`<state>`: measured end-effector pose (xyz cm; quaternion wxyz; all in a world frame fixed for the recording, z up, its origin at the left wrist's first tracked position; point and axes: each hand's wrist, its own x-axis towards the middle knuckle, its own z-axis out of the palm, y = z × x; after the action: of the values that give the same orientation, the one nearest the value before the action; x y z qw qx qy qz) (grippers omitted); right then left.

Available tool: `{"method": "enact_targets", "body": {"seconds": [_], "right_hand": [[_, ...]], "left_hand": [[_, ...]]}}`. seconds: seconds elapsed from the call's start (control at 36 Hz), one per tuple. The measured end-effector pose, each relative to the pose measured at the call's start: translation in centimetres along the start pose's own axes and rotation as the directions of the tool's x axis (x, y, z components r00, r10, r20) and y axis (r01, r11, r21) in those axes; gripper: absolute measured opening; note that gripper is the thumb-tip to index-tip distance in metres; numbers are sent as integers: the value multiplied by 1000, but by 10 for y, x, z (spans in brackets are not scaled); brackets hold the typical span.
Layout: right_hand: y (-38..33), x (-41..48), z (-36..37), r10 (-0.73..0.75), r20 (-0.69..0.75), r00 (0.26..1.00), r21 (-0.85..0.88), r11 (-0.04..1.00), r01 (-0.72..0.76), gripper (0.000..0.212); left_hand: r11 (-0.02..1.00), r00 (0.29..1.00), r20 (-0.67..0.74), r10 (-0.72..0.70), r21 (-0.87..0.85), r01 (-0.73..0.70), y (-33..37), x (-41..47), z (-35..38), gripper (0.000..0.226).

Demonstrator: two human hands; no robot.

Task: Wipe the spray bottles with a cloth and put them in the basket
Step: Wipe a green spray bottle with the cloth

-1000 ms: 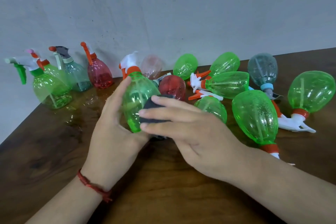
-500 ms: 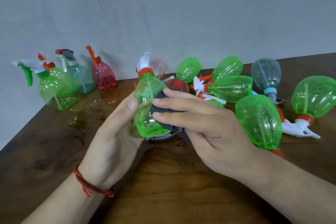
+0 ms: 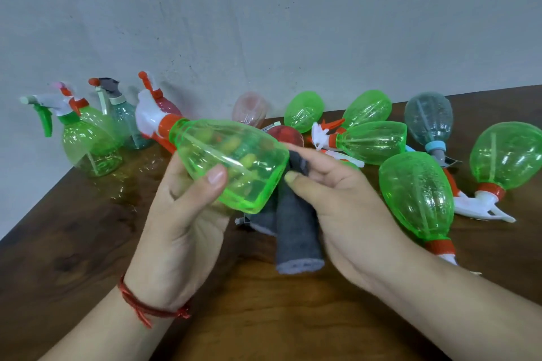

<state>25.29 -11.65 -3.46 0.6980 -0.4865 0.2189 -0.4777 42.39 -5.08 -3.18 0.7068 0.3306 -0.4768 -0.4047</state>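
Both forearms are bare. The left hand (image 3: 181, 214) and right hand (image 3: 346, 208) have short, plain nails. There's a red thread bracelet (image 3: 146, 303) knotted on the left wrist, loose ends poking out.

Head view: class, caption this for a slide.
The left hand grips a tilted green spray bottle; the right hand holds a grey cloth at its base.
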Motion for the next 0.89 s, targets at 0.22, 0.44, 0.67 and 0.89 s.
{"method": "enact_targets", "body": {"seconds": [0.22,0.44,0.67,0.89], "right_hand": [[-1,-9,6,276,165,947,130,946,-298,39],[-12,0,4,218,138,966,288,924,-250,37],[-5,-5,2,316,174,932,162,925,-344,41],[-8,-3,7,264,142,954,314,902,-296,40]], "left_hand": [[820,948,-95,304,532,-210,3,-4,5,68],[858,972,35,233,463,-222,2,-10,9,78],[840,961,6,276,485,-244,8,-4,3,65],[869,974,27,223,448,-211,1,-12,8,68]]}}
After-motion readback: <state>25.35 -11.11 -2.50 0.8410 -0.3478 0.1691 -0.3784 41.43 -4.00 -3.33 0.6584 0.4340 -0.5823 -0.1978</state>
